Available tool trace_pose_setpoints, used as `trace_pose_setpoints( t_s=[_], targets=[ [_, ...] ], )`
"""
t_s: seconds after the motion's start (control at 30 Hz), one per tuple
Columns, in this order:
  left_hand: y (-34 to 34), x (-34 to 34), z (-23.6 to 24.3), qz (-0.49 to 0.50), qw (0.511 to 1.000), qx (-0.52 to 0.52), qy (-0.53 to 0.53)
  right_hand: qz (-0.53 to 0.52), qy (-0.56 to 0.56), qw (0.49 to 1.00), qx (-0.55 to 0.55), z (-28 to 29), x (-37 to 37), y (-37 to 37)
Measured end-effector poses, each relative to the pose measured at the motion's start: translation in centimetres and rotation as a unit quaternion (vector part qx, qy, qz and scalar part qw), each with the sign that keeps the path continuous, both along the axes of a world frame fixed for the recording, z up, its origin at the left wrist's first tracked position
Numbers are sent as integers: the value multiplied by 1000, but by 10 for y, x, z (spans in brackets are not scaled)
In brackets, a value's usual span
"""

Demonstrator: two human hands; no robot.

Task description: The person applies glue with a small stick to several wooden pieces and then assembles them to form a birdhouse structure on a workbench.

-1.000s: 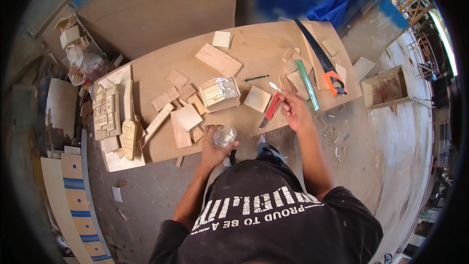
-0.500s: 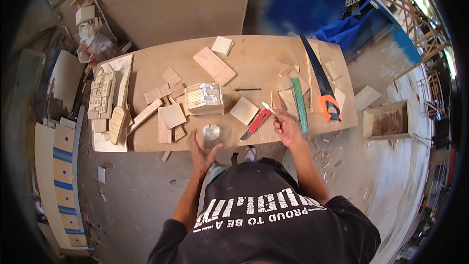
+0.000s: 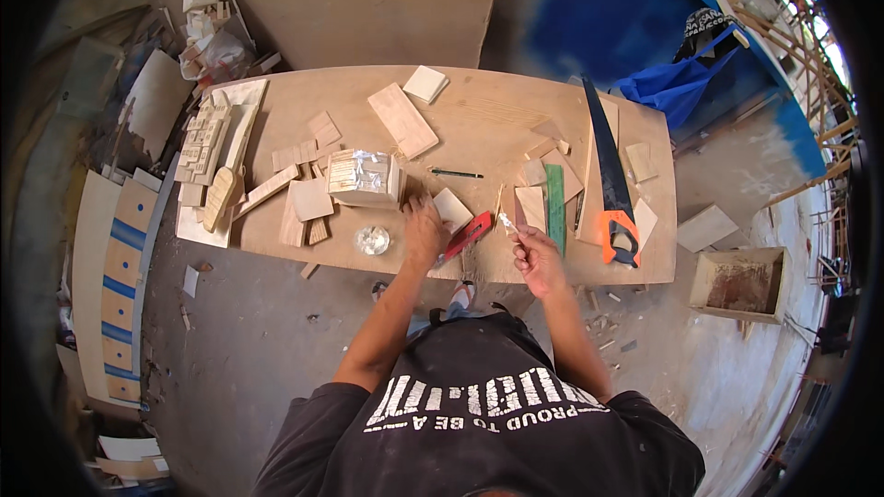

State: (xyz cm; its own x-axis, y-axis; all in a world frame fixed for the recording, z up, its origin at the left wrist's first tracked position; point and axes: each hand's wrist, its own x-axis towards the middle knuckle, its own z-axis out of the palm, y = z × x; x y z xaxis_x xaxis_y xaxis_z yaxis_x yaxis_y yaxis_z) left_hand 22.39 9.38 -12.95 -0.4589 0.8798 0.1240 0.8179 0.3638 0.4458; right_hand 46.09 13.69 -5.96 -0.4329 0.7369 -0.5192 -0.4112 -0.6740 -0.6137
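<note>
My right hand (image 3: 540, 263) pinches a thin stick (image 3: 506, 222) whose tip carries a white, glue-like smear, held up over the front part of the table. My left hand (image 3: 424, 232) reaches between a small wooden box-shaped model (image 3: 365, 177) and a square wood piece (image 3: 453, 210). Its fingers are slightly bent at the square's left edge; whether they touch it is unclear. White smears lie on the model's slatted top. A clear cup (image 3: 372, 239) with whitish contents stands left of my left hand. Beside the square piece lies a red-handled cutter (image 3: 468, 236).
A handsaw (image 3: 610, 175) with an orange handle lies at the right, near a green strip (image 3: 555, 202) and wood offcuts. A pencil (image 3: 456, 173) rests mid-table. Wooden house shapes (image 3: 204, 152) sit on a board at the left. An open box (image 3: 739, 282) stands beyond the table's right end.
My left hand has moved right, from beside the cup to the square wood piece. My right hand still holds the stick, now slightly lower. The whole view has shifted a little.
</note>
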Motion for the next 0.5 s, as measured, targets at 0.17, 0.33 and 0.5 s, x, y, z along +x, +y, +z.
trace_pose_setpoints(
  t_s=[0.17,0.33,0.5],
  targets=[
    [2,-12,31,-57,983,8,-175,-11,61,998,-2,-1,12,5],
    [-30,-13,110,-141,896,96,-410,-30,110,993,40,21,-7,21],
    [-54,-16,147,-146,821,103,-543,-10,85,978,192,57,-58,22]
  ],
)
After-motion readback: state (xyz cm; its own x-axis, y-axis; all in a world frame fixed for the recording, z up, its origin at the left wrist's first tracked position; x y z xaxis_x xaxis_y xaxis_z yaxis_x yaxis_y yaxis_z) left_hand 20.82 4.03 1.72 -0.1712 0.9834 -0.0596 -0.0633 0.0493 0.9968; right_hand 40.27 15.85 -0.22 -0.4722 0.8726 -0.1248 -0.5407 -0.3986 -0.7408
